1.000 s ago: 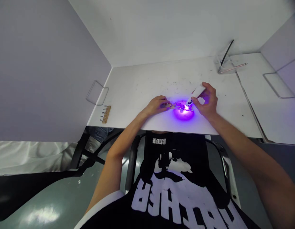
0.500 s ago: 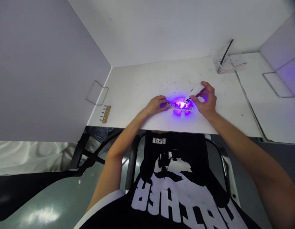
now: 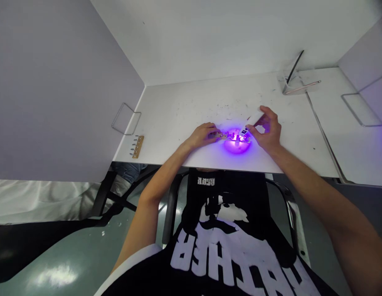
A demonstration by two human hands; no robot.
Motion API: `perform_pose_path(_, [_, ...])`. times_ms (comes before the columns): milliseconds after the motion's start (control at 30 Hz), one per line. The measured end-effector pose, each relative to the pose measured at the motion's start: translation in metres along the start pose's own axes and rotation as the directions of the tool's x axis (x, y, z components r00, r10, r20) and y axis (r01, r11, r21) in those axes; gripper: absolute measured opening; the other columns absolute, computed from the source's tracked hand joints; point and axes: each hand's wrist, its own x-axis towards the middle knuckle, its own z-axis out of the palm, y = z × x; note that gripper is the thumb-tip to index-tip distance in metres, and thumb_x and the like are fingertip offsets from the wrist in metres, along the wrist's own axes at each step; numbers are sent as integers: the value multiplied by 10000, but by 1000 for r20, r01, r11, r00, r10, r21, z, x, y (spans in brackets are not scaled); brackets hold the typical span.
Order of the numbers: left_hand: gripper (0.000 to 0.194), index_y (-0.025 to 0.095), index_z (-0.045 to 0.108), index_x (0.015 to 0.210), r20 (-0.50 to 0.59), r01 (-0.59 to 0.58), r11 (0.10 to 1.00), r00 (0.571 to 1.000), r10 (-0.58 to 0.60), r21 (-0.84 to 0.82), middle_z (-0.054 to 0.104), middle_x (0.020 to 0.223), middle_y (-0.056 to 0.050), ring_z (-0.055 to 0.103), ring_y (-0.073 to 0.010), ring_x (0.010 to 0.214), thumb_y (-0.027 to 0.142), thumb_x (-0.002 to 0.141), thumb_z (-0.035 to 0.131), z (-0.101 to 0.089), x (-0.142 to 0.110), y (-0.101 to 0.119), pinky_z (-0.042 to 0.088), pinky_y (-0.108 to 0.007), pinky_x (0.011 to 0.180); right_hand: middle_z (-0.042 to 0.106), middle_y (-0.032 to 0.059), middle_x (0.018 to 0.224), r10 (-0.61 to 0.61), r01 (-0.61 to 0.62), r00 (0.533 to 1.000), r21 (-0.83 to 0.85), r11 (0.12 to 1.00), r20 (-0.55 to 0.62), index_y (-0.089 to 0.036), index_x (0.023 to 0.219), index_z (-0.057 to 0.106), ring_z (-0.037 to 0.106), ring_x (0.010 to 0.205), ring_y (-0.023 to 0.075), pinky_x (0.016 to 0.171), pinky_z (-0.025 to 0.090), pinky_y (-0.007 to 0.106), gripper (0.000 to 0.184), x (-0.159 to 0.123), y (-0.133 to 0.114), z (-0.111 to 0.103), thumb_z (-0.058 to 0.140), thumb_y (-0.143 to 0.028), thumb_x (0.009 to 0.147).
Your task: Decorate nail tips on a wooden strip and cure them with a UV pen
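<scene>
A narrow strip with small upright parts (image 3: 232,136) lies near the front edge of the white table (image 3: 191,111). My left hand (image 3: 203,135) pinches the strip's left end and holds it down. My right hand (image 3: 268,129) grips a small white UV lamp (image 3: 252,122) tilted down at the strip's right part. The lamp casts a bright violet spot (image 3: 236,146) on the table just under the strip.
A second strip with several pegs (image 3: 137,146) lies at the table's front left corner. A bent wire stand (image 3: 126,119) rests by the left partition, another wire stand (image 3: 362,105) at far right. A clear angled holder (image 3: 291,78) stands at the back right. Small dark specks dot the tabletop.
The lamp's violet spot has shifted slightly along the strip, from spread over its middle back to a round patch under its right part. Both hands have stayed in place.
</scene>
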Motion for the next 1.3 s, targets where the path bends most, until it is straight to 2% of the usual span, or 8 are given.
perform_pose_path(200, [322, 210, 713, 1144, 3, 5, 1000, 1000, -5, -19, 677, 1069, -74, 620, -179, 975, 443, 957, 590, -1, 0, 0, 507, -320, 869, 672, 33, 1071, 4, -4, 1000, 26, 1000, 13, -362, 1434, 416, 712, 811, 199, 690, 670, 414, 770, 0, -1, 1, 774, -549, 778])
perform_pose_path(400, [343, 211, 710, 1149, 14, -8, 1000, 1000, 9, -11, 669, 1062, -77, 620, -180, 969, 465, 960, 580, 0, 0, -2, 510, -325, 861, 675, 32, 1016, 45, -45, 999, -52, 998, -1, -357, 1418, 423, 701, 774, 194, 699, 673, 408, 760, 0, -1, 1, 753, -601, 779])
perform_pose_path(767, [354, 207, 715, 1136, -9, -25, 1000, 1000, 25, 19, 668, 1025, -68, 614, -177, 931, 481, 964, 572, 2, 0, -4, 501, -312, 816, 652, 35, 1153, 5, -7, 999, -57, 998, -36, -364, 1438, 439, 662, 753, 145, 699, 667, 351, 720, 1, -2, 0, 759, -500, 807])
perform_pose_path(900, [344, 220, 711, 1145, -3, -19, 1000, 1000, 19, 4, 675, 1051, -70, 620, -180, 959, 478, 964, 572, 2, 0, -3, 506, -315, 842, 667, 26, 1079, -3, 2, 1000, -23, 1000, -26, -363, 1432, 446, 683, 754, 158, 684, 666, 356, 741, 0, -2, -1, 788, -471, 784])
perform_pose_path(1067, [345, 219, 714, 1141, -6, -12, 1000, 1000, 12, -8, 679, 1072, -77, 625, -189, 986, 479, 959, 580, 1, 0, -3, 504, -327, 877, 669, 31, 1095, 8, -8, 1000, 33, 999, 8, -373, 1445, 423, 708, 822, 186, 690, 673, 382, 763, 0, 0, 0, 789, -458, 780])
perform_pose_path(1300, [345, 218, 711, 1148, 12, -5, 1000, 1000, 5, -2, 678, 1064, -73, 617, -182, 970, 477, 958, 585, 1, 0, -3, 503, -319, 854, 673, 14, 998, -36, 36, 999, 5, 999, -35, -381, 1431, 457, 674, 724, 156, 642, 665, 347, 742, 3, -4, 0, 797, -455, 776])
